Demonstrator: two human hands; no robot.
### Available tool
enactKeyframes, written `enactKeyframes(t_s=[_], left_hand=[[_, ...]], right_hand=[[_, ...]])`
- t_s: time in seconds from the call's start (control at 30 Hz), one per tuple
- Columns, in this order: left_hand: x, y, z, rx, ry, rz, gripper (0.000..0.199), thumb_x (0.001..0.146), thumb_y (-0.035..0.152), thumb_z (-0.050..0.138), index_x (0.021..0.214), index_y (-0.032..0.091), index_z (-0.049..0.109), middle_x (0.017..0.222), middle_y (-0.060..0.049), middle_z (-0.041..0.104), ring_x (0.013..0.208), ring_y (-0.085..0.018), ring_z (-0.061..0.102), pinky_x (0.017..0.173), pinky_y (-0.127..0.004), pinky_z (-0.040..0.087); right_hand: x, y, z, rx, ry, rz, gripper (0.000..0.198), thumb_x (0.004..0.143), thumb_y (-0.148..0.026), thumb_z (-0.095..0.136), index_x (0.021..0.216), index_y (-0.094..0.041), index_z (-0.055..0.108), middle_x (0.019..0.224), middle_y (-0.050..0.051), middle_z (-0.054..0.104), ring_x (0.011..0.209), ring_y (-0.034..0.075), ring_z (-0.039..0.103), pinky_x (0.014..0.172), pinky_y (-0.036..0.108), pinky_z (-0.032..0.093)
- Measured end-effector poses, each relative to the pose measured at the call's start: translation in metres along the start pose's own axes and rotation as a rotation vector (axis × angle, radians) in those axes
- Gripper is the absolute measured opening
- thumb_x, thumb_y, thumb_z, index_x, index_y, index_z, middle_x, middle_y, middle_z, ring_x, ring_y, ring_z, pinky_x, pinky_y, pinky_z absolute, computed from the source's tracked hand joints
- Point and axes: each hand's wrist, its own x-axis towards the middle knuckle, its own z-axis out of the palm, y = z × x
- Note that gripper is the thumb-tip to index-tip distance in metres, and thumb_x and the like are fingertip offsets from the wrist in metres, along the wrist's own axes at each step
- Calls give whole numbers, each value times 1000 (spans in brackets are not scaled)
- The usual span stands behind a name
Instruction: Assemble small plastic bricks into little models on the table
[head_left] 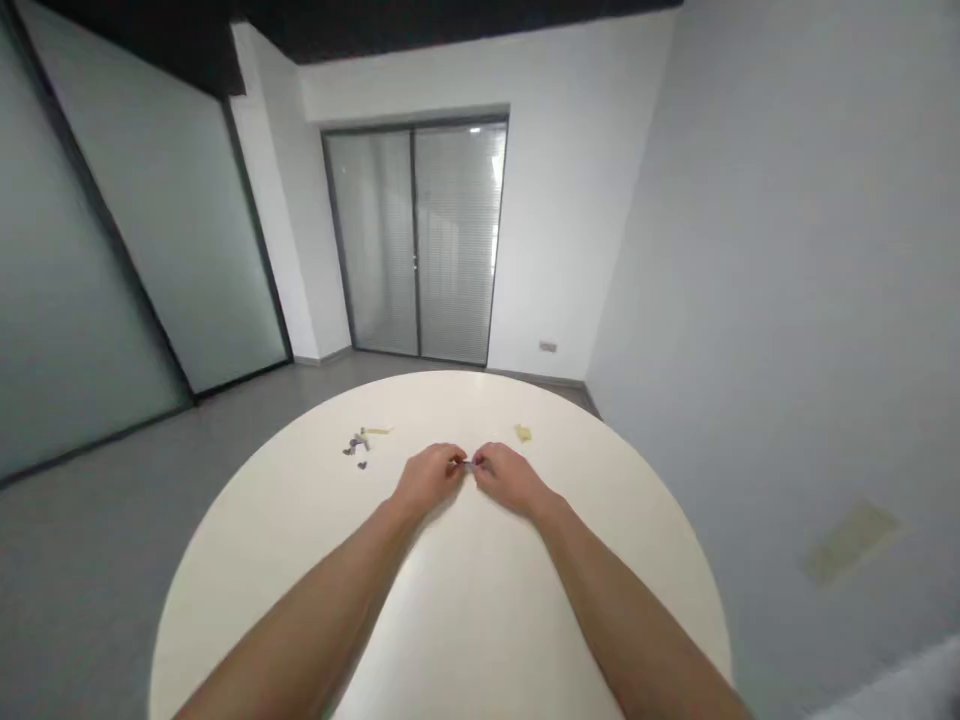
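Observation:
My left hand (433,474) and my right hand (508,474) meet over the middle of a round white table (480,620). Between their fingertips is a small, thin, dark strip-like piece (468,463), pinched from both sides; its kind is too small to tell. Both hands are closed, and the fingers cover most of the piece. Left of my left hand lies a little cluster of grey pieces (355,443), with one dark, heart-like piece (362,465) apart from it. A thin yellowish strip (379,431) touches or nearly touches the cluster.
A crumpled yellowish scrap (523,433) lies beyond my right hand. The table's rounded far edge faces a glass door (416,245) with blinds. A white wall (787,300) stands close on the right, and frosted glass panels (165,220) line the left.

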Motion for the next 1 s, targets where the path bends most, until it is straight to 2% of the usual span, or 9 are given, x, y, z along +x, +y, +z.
enactKeyframes(t_s=[0.57, 1.0], left_hand=[[0, 6, -7, 29, -50, -12, 17, 85, 21, 53, 95, 24, 67, 99, -2, 68, 94, -17, 61, 75, -25, 44], [1, 4, -6, 30, -63, -12, 18, 89, 25, 51, 100, 26, 66, 98, -1, 69, 95, -18, 61, 77, -26, 44]], right_hand=[[1, -2, -1, 9, -8, 44, 12, 88, -28, 58, 97, -20, 60, 93, 4, 64, 88, 16, 56, 76, 25, 38], [2, -2, -2, 2, -20, -20, 20, 93, -34, 52, 94, -20, 66, 95, 4, 67, 91, 17, 57, 80, 27, 39]])
